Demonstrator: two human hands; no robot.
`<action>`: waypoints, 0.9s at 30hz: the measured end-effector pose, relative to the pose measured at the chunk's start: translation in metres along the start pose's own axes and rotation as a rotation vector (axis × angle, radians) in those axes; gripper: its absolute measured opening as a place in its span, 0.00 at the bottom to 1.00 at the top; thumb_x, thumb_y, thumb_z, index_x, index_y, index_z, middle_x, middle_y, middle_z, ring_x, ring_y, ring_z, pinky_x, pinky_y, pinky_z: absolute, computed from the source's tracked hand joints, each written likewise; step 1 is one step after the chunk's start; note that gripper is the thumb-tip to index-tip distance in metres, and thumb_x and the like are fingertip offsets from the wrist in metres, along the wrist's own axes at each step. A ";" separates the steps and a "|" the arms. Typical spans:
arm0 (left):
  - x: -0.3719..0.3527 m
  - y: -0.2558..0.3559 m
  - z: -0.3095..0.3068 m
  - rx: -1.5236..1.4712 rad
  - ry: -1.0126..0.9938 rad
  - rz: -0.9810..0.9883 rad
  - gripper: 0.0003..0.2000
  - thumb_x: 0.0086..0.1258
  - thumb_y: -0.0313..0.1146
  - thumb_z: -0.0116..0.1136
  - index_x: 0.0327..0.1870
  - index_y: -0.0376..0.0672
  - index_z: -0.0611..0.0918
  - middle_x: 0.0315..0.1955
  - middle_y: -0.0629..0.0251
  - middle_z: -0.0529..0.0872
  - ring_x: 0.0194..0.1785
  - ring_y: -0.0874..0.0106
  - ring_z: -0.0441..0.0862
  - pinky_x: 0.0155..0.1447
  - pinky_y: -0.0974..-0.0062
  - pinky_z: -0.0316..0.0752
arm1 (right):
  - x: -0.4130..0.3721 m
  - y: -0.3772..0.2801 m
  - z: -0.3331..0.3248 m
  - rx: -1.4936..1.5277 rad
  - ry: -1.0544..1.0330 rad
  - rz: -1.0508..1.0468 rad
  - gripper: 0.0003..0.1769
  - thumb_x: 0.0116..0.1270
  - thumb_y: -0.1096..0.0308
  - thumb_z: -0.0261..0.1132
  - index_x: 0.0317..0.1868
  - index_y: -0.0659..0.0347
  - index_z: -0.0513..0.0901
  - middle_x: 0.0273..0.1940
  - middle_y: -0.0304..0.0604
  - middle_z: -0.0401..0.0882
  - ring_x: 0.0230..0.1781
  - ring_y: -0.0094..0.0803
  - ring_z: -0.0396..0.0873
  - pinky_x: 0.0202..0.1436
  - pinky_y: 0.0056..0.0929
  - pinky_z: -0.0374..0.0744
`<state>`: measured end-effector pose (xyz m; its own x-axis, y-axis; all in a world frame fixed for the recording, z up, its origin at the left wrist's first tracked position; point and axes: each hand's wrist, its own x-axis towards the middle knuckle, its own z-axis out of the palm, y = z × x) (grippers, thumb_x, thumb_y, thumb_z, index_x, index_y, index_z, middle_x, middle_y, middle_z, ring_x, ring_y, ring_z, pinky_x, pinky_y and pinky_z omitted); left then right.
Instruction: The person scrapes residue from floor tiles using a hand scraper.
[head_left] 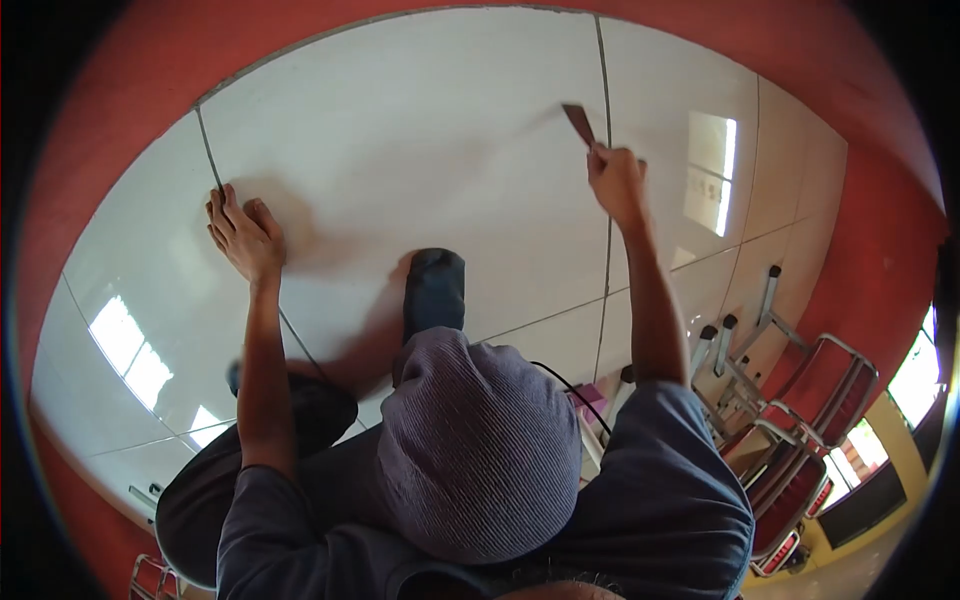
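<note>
My right hand (620, 185) is closed around a putty knife (577, 122), its dark flat blade widening toward the tip and pointing away from me to the upper left. The blade is over the glossy white tiles (420, 130), close to the dark grout line (606, 240) on the right. My left hand (245, 235) rests on the tiles with its fingers stretched out and thumb apart. Those fingertips lie at another grout line (207, 145). Between my arms, a dark shoe (435, 290) stands on the floor in front of grey ribbed cloth (480, 450).
A red wall (400, 8) borders the tiles at the far side. Stacked metal-framed chairs with red seats (800, 450) stand at the right. A pink item (590, 400) and a thin black cable (560, 375) are near my right elbow. Window light reflects off the floor.
</note>
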<state>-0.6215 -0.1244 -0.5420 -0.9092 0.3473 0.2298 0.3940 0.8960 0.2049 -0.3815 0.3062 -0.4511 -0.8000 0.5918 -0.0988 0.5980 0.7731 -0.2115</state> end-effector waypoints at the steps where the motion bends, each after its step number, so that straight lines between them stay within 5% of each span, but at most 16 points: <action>1: -0.001 0.000 -0.001 -0.007 -0.007 0.004 0.25 0.72 0.40 0.51 0.67 0.40 0.68 0.68 0.50 0.67 0.72 0.53 0.60 0.73 0.54 0.54 | 0.022 0.002 0.007 -0.159 -0.086 -0.027 0.11 0.65 0.64 0.60 0.32 0.59 0.85 0.27 0.55 0.81 0.30 0.54 0.82 0.39 0.49 0.80; 4: -0.007 -0.001 0.002 -0.035 -0.016 0.023 0.25 0.72 0.40 0.51 0.67 0.40 0.67 0.68 0.51 0.66 0.72 0.53 0.60 0.73 0.54 0.54 | 0.081 -0.022 0.007 0.004 -0.030 0.126 0.11 0.65 0.63 0.59 0.33 0.59 0.85 0.27 0.55 0.81 0.30 0.53 0.82 0.38 0.47 0.81; 7: -0.007 -0.006 0.000 0.003 -0.009 0.026 0.25 0.72 0.40 0.51 0.67 0.40 0.67 0.68 0.50 0.67 0.72 0.52 0.61 0.73 0.52 0.54 | 0.034 -0.009 0.000 -0.157 -0.181 -0.030 0.11 0.66 0.63 0.59 0.36 0.59 0.86 0.28 0.57 0.81 0.30 0.54 0.82 0.39 0.46 0.81; 9: -0.002 0.001 -0.002 0.029 0.009 0.017 0.25 0.72 0.40 0.51 0.67 0.40 0.68 0.67 0.50 0.68 0.71 0.51 0.62 0.72 0.52 0.55 | -0.002 -0.020 -0.004 0.063 0.000 0.001 0.11 0.66 0.63 0.60 0.36 0.59 0.86 0.29 0.56 0.82 0.30 0.54 0.82 0.39 0.46 0.82; 12: -0.001 0.001 -0.001 -0.013 0.010 0.016 0.25 0.71 0.39 0.51 0.67 0.40 0.68 0.67 0.50 0.68 0.71 0.51 0.62 0.72 0.52 0.55 | 0.051 -0.031 -0.003 -0.143 -0.102 -0.007 0.11 0.65 0.63 0.61 0.37 0.59 0.87 0.31 0.57 0.82 0.31 0.55 0.82 0.37 0.46 0.81; 14: -0.006 0.001 -0.003 -0.030 -0.010 0.015 0.25 0.71 0.39 0.51 0.67 0.41 0.68 0.67 0.50 0.68 0.72 0.51 0.61 0.73 0.52 0.54 | 0.079 -0.052 -0.014 0.029 -0.100 0.080 0.15 0.69 0.61 0.58 0.35 0.63 0.84 0.27 0.59 0.79 0.30 0.56 0.80 0.34 0.45 0.78; 18: -0.001 0.002 -0.004 -0.011 0.008 0.008 0.25 0.70 0.39 0.51 0.67 0.41 0.68 0.66 0.50 0.69 0.72 0.51 0.62 0.73 0.52 0.54 | 0.017 -0.027 -0.022 -0.091 -0.254 -0.036 0.10 0.65 0.65 0.61 0.37 0.59 0.86 0.30 0.55 0.82 0.33 0.55 0.82 0.41 0.46 0.82; 19: -0.001 0.004 -0.004 0.011 -0.009 -0.015 0.25 0.70 0.39 0.51 0.67 0.41 0.68 0.67 0.51 0.68 0.72 0.51 0.61 0.73 0.52 0.54 | 0.006 -0.031 -0.016 0.042 -0.089 -0.037 0.10 0.65 0.64 0.60 0.35 0.59 0.86 0.29 0.55 0.82 0.34 0.54 0.82 0.41 0.47 0.81; 23: -0.006 0.002 0.001 -0.016 -0.013 -0.008 0.25 0.71 0.39 0.50 0.68 0.41 0.67 0.68 0.50 0.66 0.73 0.51 0.60 0.73 0.52 0.54 | 0.080 -0.046 -0.004 -0.100 -0.075 -0.082 0.12 0.66 0.62 0.59 0.34 0.58 0.86 0.28 0.55 0.81 0.32 0.54 0.82 0.37 0.47 0.81; 27: -0.006 0.000 -0.003 0.010 -0.023 -0.020 0.25 0.71 0.40 0.50 0.68 0.41 0.68 0.68 0.50 0.66 0.73 0.52 0.60 0.73 0.52 0.53 | 0.031 -0.034 -0.008 -0.220 -0.278 -0.105 0.12 0.68 0.62 0.58 0.35 0.56 0.86 0.31 0.55 0.82 0.33 0.53 0.82 0.39 0.51 0.80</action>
<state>-0.6157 -0.1275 -0.5407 -0.9198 0.3355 0.2033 0.3745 0.9053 0.2002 -0.4261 0.3001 -0.4388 -0.8225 0.4451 -0.3541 0.4835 0.8751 -0.0230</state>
